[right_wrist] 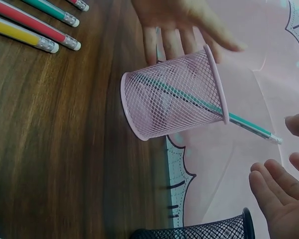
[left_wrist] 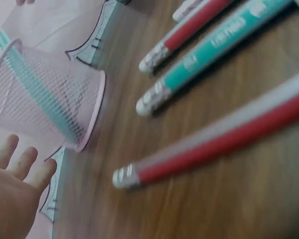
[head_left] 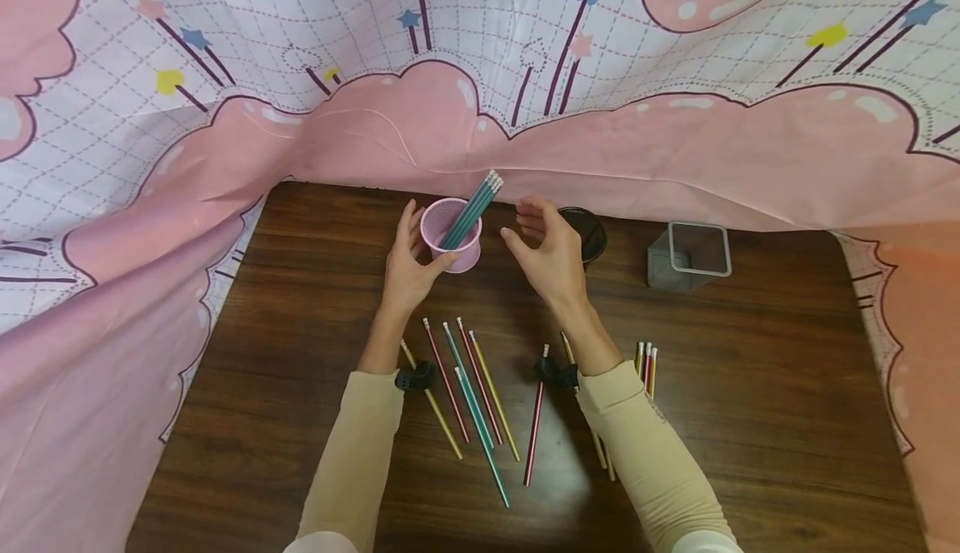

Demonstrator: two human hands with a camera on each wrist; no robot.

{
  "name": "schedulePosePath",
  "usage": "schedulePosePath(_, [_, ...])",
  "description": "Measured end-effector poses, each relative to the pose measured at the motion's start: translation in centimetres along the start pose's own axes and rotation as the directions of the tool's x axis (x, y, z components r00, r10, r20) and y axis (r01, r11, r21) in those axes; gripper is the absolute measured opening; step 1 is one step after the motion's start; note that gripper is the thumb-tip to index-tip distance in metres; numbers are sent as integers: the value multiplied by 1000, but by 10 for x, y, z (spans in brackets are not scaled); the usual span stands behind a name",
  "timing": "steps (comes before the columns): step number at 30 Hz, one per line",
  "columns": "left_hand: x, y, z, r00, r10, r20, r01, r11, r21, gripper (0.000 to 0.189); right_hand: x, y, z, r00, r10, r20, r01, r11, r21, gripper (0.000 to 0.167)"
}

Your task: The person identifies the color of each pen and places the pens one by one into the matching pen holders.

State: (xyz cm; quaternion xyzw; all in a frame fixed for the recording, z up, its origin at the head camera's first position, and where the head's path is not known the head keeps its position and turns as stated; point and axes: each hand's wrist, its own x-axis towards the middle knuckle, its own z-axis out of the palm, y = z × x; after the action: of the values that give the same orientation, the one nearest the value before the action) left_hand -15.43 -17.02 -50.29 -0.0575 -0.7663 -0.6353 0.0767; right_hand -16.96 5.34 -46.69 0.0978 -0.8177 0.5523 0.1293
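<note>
A pink mesh pencil cup (head_left: 466, 260) stands upright near the table's back edge, with several teal pencils (head_left: 472, 213) leaning to the right inside it. My left hand (head_left: 407, 267) is at the cup's left side, its fingers extended and thumb by the near rim. Fingertips of that hand show beside the mesh in the left wrist view; whether they touch it I cannot tell. To the right of the cup, my right hand (head_left: 557, 257) hovers with fingers loosely bent and nothing in it. A black mesh cup (head_left: 588, 236) is partly hidden behind this hand.
A grey square mesh holder (head_left: 670, 266) stands farther right. Loose pencils in red, yellow (head_left: 495, 395) and teal lie on the wooden table (head_left: 787, 353) in front, some under the forearms. A patterned pink cloth (head_left: 637, 161) hangs along the back and sides.
</note>
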Motion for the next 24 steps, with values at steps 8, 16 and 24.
schedulePosePath(8, [-28,5,-19,996,-12,-86,19,996,84,81,-3,-1,11,994,30,109,-24,998,-63,53])
schedulePosePath(16, [-43,3,-24,992,24,-127,-17,998,52,81,-1,1,18,990,68,120,-59,995,-77,61])
schedulePosePath(24, [-51,-23,-27,986,-20,-166,29,998,50,54,3,3,25,983,100,154,-91,994,-66,67])
